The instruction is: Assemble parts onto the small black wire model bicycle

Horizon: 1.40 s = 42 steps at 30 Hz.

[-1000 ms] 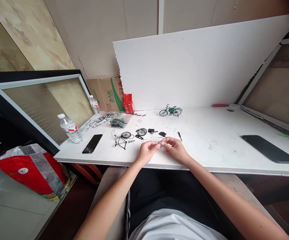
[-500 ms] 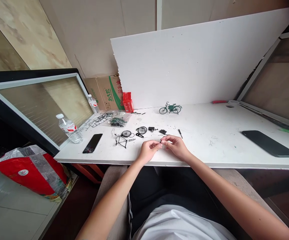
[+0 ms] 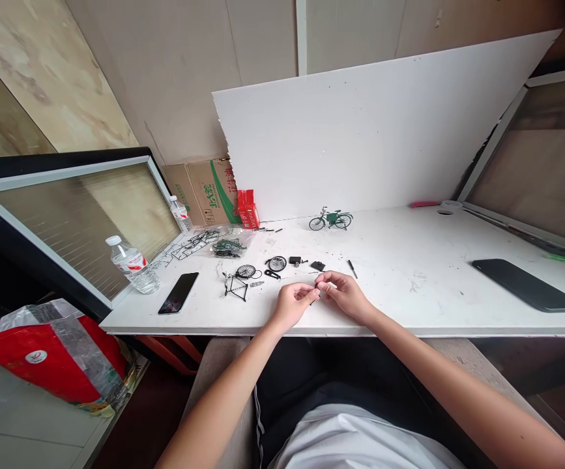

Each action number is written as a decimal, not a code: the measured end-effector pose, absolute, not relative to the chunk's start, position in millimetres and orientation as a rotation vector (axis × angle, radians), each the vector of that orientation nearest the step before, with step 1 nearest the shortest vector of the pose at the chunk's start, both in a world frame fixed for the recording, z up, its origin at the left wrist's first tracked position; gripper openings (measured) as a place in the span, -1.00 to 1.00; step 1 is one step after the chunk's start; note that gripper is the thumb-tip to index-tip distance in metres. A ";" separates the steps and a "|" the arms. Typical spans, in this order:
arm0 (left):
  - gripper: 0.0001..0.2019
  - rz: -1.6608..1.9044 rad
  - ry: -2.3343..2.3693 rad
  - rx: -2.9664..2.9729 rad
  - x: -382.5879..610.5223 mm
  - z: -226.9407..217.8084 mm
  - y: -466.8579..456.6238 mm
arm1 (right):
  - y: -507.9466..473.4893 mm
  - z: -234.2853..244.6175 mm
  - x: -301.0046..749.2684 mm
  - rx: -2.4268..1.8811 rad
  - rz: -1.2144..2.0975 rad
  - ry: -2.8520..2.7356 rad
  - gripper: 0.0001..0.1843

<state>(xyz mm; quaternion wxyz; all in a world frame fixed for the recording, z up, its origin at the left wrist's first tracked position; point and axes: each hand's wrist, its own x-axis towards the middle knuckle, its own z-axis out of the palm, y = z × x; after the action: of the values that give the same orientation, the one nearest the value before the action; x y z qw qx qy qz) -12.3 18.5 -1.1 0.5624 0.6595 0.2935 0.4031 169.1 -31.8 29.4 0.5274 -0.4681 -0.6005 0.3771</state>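
Close together over the table's front part, my left hand (image 3: 294,303) and my right hand (image 3: 341,293) pinch at a small dark piece (image 3: 317,284). Fingertips cover most of it, so its kind cannot be made out. Just beyond my hands lie loose black model parts: a spoked wheel (image 3: 277,263), a small black box-shaped part (image 3: 295,260), a flat black part (image 3: 318,266) and a slotted crank-like part (image 3: 272,274). To the left rests a black bicycle frame (image 3: 236,286) with another wheel (image 3: 246,271) beside it. A thin black stick-like tool (image 3: 352,268) lies right of these.
A green model bicycle (image 3: 332,219) stands at the back of the white table (image 3: 409,260). Leftward are a phone (image 3: 178,293), a water bottle (image 3: 134,266), a plastic bag of green parts (image 3: 229,246) and a red box (image 3: 247,210). A dark flat slab (image 3: 529,285) lies right.
The camera view has tilted slightly, so the scene sits lower in the picture. Both hands keep their pinch, with only slight finger movement.
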 end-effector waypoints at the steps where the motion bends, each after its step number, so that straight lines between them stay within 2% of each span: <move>1: -0.60 0.945 0.685 1.545 -11.8 -1.1 18.8 | -31.1 28.9 169.5 -1.117 0.915 -1.428 -0.62; 10: -0.59 0.963 0.708 1.520 -11.1 -3.8 22.2 | -31.3 26.7 171.4 -1.178 0.896 -1.406 -0.54; 17: -0.58 0.991 0.714 1.509 -11.2 -5.0 22.7 | -28.1 20.0 175.1 -1.185 0.778 -1.411 -0.61; 31: -0.76 1.127 0.825 1.754 -10.7 -5.8 19.7 | -24.0 11.4 175.7 -1.125 0.701 -1.422 -0.53; 42: -0.83 1.107 0.812 1.756 -10.1 -5.9 17.7 | -22.0 6.2 176.1 -1.119 0.624 -1.454 -0.61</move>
<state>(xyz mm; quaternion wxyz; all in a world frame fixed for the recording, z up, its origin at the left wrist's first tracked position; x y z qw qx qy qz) -10.1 17.7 -5.9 0.4408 0.7072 0.3269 0.4457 176.1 -22.0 6.2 0.5661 -0.4760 -0.6185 0.2655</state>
